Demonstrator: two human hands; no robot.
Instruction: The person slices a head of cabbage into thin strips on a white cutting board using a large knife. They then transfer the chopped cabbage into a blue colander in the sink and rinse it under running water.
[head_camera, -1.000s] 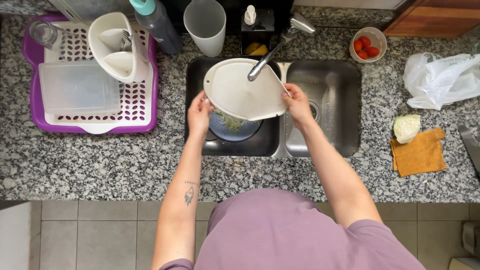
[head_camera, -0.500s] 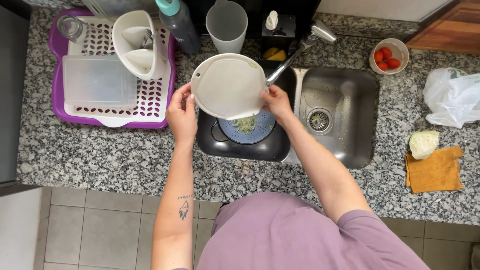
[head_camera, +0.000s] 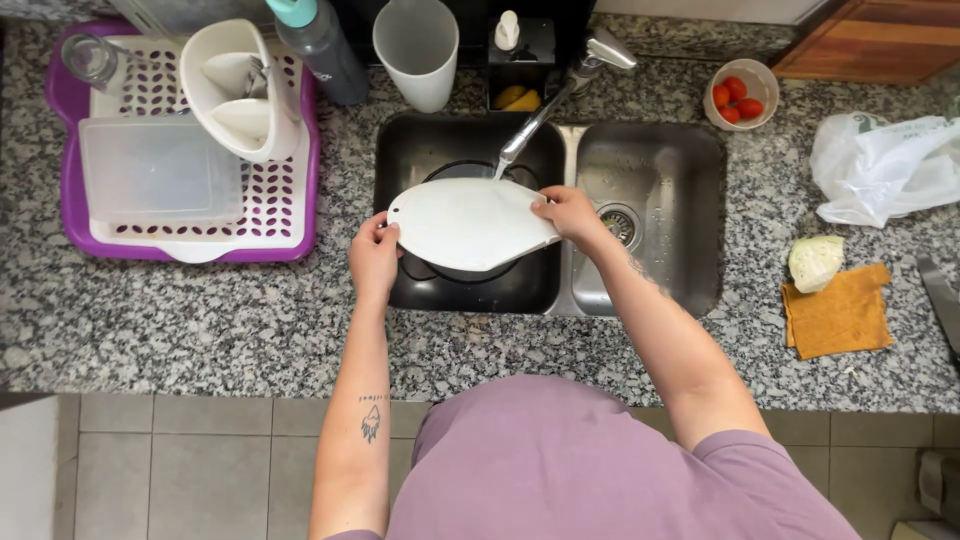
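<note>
- Your left hand (head_camera: 373, 258) pinches the rounded left end of the board (head_camera: 470, 223); your right hand (head_camera: 566, 213) grips its right edge.
- The board lies between your hands, long axis running left to right, roughly level, both hands equally near.
- It hangs over the left basin of the sink (head_camera: 655, 165), under the tap (head_camera: 545, 110), covering a dark pan (head_camera: 450, 272).
- The board is white, thin, plain, with one rounded end.

Speckled granite counter (head_camera: 250, 320): purple drying tray (head_camera: 62, 190) beyond the left fingers (head_camera: 372, 232); orange cloth (head_camera: 838, 312), probably cabbage (head_camera: 815, 262), outside the right fingers (head_camera: 552, 205).
</note>
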